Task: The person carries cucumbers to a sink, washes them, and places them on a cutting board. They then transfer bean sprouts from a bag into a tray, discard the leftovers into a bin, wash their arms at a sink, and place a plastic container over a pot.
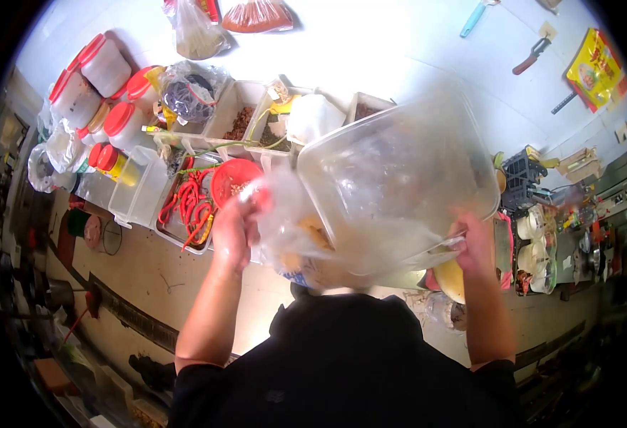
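My left hand point(233, 232) is closed on a clear plastic bag point(288, 214), which is blurred by motion. Something yellow-brown shows in or behind the bag, too smeared to name. On the other side, my right hand point(472, 246) grips the near right edge of a large translucent plastic tub point(406, 167), tilted in front of me. The bag overlaps the tub's near left side. Close beyond my left hand is a red bowl point(235, 180) with small pieces in it. Beside that, red and orange strands point(194, 203) lie in a metal tray point(199, 247).
Red-lidded jars point(121, 121) stand at the left. White bins point(241, 100) with dried goods line the wall. A black crate point(522, 178) and white containers point(534, 246) are on the right. A knife point(531, 57) and a yellow packet point(594, 69) hang on the wall.
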`<state>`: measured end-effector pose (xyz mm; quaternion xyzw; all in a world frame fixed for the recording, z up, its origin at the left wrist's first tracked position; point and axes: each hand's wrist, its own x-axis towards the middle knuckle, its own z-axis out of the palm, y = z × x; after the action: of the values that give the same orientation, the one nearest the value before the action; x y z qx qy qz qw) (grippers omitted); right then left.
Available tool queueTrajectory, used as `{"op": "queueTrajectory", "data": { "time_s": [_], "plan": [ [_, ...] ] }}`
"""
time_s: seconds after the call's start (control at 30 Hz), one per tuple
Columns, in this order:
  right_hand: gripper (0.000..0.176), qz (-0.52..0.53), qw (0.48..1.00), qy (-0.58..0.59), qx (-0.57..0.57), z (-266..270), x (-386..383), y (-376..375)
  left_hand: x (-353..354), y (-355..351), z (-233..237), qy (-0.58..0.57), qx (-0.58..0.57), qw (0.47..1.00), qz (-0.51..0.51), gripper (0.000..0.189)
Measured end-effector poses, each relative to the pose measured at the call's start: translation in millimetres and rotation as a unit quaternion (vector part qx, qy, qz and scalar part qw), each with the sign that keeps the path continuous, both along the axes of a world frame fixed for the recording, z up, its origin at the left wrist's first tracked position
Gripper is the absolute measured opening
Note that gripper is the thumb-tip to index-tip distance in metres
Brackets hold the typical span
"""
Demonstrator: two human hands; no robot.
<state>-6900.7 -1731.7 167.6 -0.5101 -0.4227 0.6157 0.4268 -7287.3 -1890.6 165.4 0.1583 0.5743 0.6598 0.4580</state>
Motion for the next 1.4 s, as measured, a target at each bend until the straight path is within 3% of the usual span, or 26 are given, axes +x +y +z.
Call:
{"op": "queueTrajectory", "data": {
  "time_s": [0.07,0.1,0.2,0.27,0.4,0.5,0.53,0.7,0.77,0.8,0.87,0.9,0.97,1.03,1.1,1.13,1.2,1.23,1.27,1.3,1.33,1.4],
  "plan": [
    [0.008,-0.066,0.975,0.118,-0.177,-26,5,0,10,-25,-49,-0.027,0.02,0.999,0.012,0.03],
    [0.008,-0.066,0.975,0.118,-0.175,-35,3,1,0,-51,-103,0.114,0.013,0.992,-0.061,0.029],
    [0.008,-0.073,0.962,0.122,-0.234,-62,-15,7,25,-70,-87,0.192,-0.117,0.956,-0.187,0.027],
    [0.007,-0.06,0.965,0.151,-0.204,-79,-39,15,34,-78,-81,0.201,-0.094,0.953,-0.204,0.026],
    [0.007,-0.037,0.954,0.169,-0.246,-82,-126,41,28,-77,-79,0.226,-0.025,0.953,-0.201,0.026],
    [0.011,-0.059,0.938,0.208,-0.272,-121,-173,81,19,-74,-75,0.215,0.034,0.96,-0.176,0.028],
    [0.014,-0.016,0.929,0.234,-0.285,-134,-181,94,14,-76,-72,0.178,0.026,0.966,-0.185,0.025],
    [0.029,0.105,0.919,0.225,-0.307,-106,-185,89,5,-77,-54,0.061,0.025,0.983,-0.172,0.02],
    [0.032,0.11,0.95,0.069,-0.283,-68,-179,62,1,-76,-53,0.002,0.062,0.984,-0.169,0.022],
    [0.032,0.106,0.95,0.067,-0.285,-55,-170,50,1,-73,-48,-0.002,0.061,0.983,-0.172,0.022],
    [0.028,0.261,0.945,-0.174,-0.097,-30,-149,27,0,-62,-30,-0.054,0.082,0.982,-0.163,0.024],
    [0.028,0.258,0.945,-0.176,-0.101,-7,-144,16,-1,-52,-18,-0.07,0.102,0.977,-0.175,0.023],
    [0.021,0.239,0.941,-0.221,0.089,47,-137,-7,4,-25,5,-0.031,0.158,0.963,-0.215,0.028],
    [0.02,0.216,0.976,0.008,0.019,93,-128,-21,35,9,34,-0.022,0.243,0.943,-0.224,0.048],
    [0.023,0.215,0.96,0.092,0.152,121,-130,-38,65,30,57,0.161,0.243,0.914,-0.281,0.065],
    [0.023,0.208,0.961,0.092,0.154,134,-133,-51,84,35,77,0.241,0.178,0.912,-0.281,0.063],
    [0.034,0.237,0.928,0.107,0.267,149,-134,-75,103,42,84,0.398,0.214,0.855,-0.255,0.053],
    [0.034,0.231,0.929,0.107,0.268,149,-126,-73,106,46,88,0.398,0.215,0.853,-0.26,0.053],
    [0.044,0.191,0.873,-0.032,0.447,147,-116,-68,108,51,94,0.269,0.237,0.902,-0.239,0.046],
    [0.053,0.142,0.768,-0.17,0.601,143,-110,-65,110,54,99,0.136,0.253,0.934,-0.213,0.039],
    [0.053,0.138,0.769,-0.17,0.6,133,-108,-62,110,54,101,0.137,0.252,0.933,-0.216,0.039],
    [0.073,0.191,0.865,-0.119,0.448,89,-107,-52,105,52,104,0.138,0.342,0.9,-0.232,0.032]
  ]
}}
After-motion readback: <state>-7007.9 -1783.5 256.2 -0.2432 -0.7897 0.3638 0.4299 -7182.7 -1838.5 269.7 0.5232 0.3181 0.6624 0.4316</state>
